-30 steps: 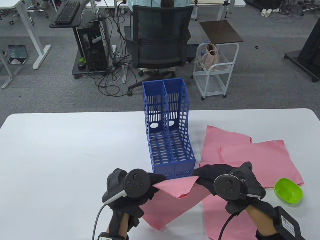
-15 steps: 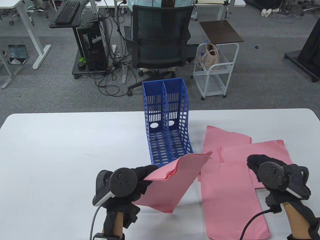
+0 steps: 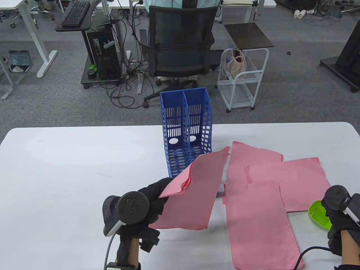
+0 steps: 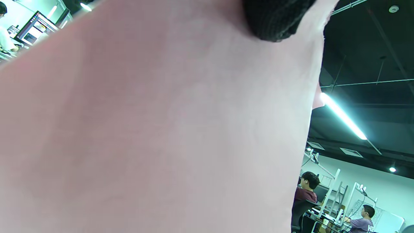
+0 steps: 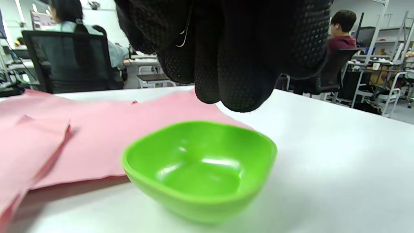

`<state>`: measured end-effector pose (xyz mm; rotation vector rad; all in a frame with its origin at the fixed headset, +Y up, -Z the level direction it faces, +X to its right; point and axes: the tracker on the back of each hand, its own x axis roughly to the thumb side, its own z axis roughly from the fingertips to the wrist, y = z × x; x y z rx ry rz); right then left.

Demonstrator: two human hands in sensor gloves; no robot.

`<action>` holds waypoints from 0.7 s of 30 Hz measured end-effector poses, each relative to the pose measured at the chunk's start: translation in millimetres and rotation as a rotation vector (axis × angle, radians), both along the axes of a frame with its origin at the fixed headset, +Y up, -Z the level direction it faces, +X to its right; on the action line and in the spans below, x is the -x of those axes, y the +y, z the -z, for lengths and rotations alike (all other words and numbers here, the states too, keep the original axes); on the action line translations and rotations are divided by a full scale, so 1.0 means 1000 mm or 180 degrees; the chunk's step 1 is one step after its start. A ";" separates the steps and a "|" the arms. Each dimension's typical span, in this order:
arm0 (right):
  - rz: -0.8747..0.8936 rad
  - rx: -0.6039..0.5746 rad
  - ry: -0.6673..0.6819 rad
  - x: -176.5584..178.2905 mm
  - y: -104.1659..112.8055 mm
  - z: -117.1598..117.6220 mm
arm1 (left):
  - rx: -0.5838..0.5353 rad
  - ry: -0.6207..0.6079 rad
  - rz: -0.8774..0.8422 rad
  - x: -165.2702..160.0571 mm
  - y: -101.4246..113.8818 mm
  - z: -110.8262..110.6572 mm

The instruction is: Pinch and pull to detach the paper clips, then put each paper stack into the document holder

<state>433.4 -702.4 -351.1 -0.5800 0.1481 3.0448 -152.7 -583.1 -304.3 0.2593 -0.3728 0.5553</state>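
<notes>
Counter: white, carrying every task item; no shift against the earlier pictures.
Document holder: blue, two slots, upright at the far middle of the counter, same place as before; both slots look empty, though their near parts are hidden behind the raised sheets.
Held paper stack: pink, raised off the counter at a slant, its far corner now overlapping the near end of the document holder; a second ago it hung lower and nearer between both hands. In the left wrist view it fills most of the picture.
Other paper stacks: three pink stacks lying flat to the right of the holder, overlapping one another, unmoved.
Left hand: near middle, palm turned up under the sheets, fingers curled round the near left corner of the held paper stack; it has tipped the stack up and away since half a second ago.
Right hand: has let go of the stack and travelled to the near right edge, now hovering right over the bowl; fingertips bunched together pointing down, with a thin wire, seemingly a paper clip, pinched among them.
Bowl: small, green, empty, on the counter just right of the flat stacks.
</notes>
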 end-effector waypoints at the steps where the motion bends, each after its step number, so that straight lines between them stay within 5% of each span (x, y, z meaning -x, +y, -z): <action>1: 0.0001 0.0019 -0.0002 -0.001 -0.001 0.000 | 0.0008 0.0005 0.0008 0.000 0.000 0.000; 6: 0.0026 -0.0010 0.0042 -0.001 0.003 -0.001 | 0.0031 0.0046 0.0030 0.003 0.008 -0.002; 12: -0.0077 -0.0127 0.0282 0.010 0.005 0.001 | 0.0027 0.0141 0.0149 -0.005 0.045 -0.014; 21: -0.0156 -0.0451 0.0571 0.024 0.009 0.000 | -0.0166 0.1115 0.0733 -0.046 0.113 -0.010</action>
